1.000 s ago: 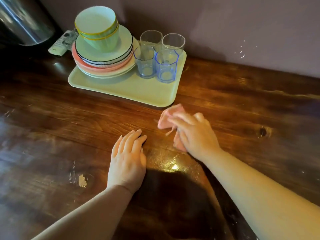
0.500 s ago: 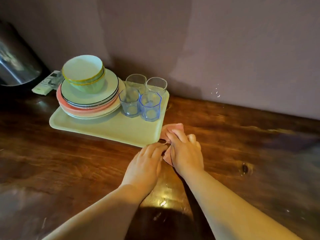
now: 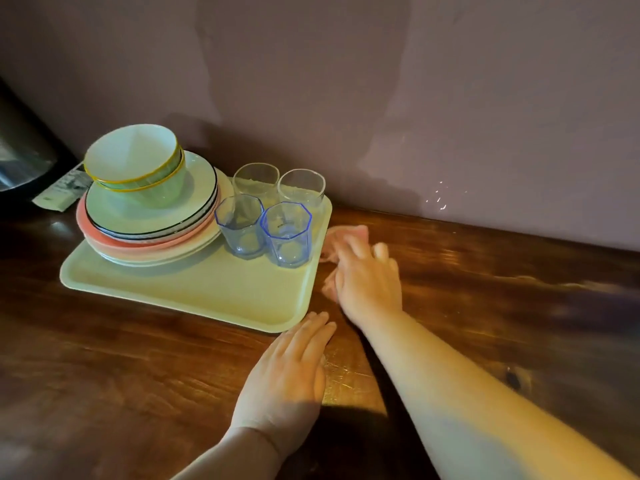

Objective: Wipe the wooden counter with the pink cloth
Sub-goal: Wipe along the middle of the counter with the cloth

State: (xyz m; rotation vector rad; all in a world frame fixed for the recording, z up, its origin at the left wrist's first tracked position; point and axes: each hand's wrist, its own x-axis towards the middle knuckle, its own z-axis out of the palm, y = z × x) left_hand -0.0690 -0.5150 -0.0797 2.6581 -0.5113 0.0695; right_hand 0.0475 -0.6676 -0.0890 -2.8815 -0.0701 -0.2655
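Beside the tray [image 3: 194, 292], pink cloth [image 3: 348, 233] under right hand [image 3: 369, 282] fingers pressing flat, left hand [image 3: 291, 372] spread.

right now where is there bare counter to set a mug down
Bare wood runs right of the right hand along the wall, and left of the left hand in front of the tray. The tray's back is crowded with plates and glasses.
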